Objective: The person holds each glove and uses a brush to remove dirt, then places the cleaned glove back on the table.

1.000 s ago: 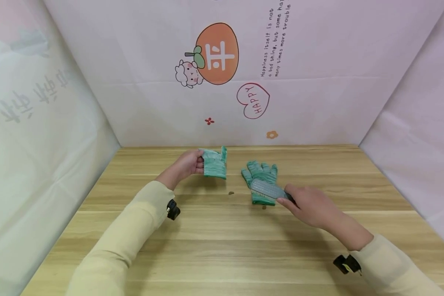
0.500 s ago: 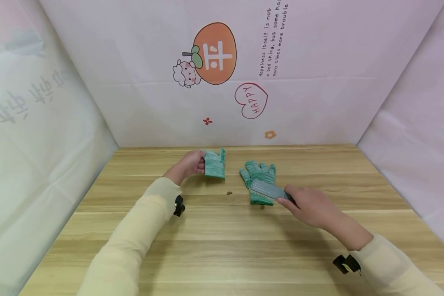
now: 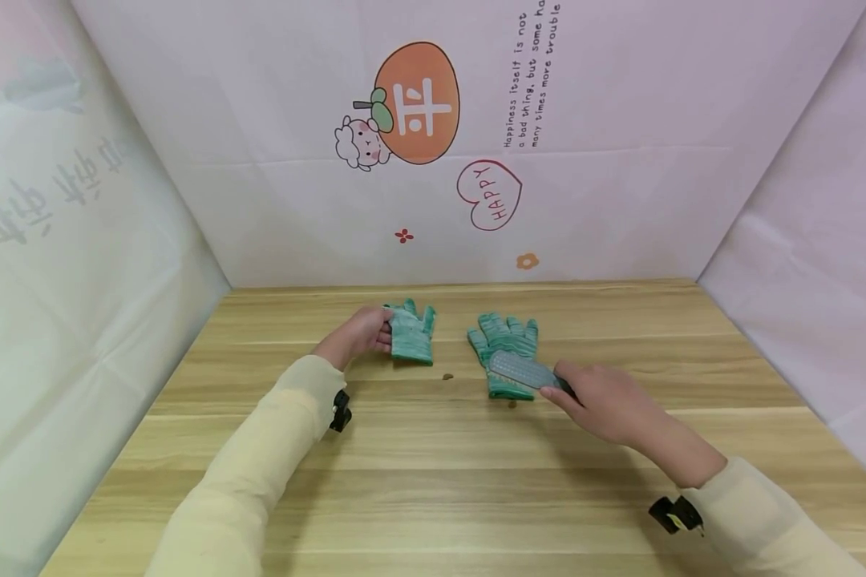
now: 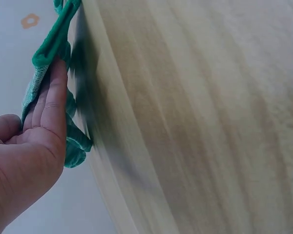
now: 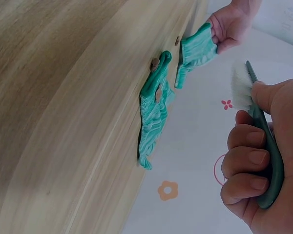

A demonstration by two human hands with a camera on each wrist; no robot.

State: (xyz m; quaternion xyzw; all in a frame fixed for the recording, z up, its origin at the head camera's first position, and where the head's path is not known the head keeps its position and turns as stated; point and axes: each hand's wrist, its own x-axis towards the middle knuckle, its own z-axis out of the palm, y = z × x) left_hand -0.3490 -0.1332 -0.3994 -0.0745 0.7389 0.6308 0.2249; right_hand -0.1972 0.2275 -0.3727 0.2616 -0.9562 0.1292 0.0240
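Note:
My left hand (image 3: pixel 366 330) pinches the left edge of a green-and-white knit glove (image 3: pixel 411 335), thumb on one side and fingers on the other in the left wrist view. That glove (image 4: pixel 51 44) is tilted close to the tabletop. A second matching glove (image 3: pixel 501 336) lies on the table to its right, fingers pointing away. My right hand (image 3: pixel 606 401) grips the dark green handle of a brush (image 3: pixel 523 369), held above the second glove in the head view. White bristles of the brush (image 5: pixel 241 85) show in the right wrist view, apart from the glove (image 5: pixel 154 112).
Two small brown bits (image 3: pixel 447 377) lie on the wooden table (image 3: pixel 433 497) near the gloves. In the right wrist view a brownish spot (image 5: pixel 158 93) shows on the second glove. White printed sheets (image 3: pixel 296 216) stand behind and at both sides.
The left hand has brought its glove slightly lower and nearer, and more of the glove's fingers now show. The right hand and brush stay nearly still.

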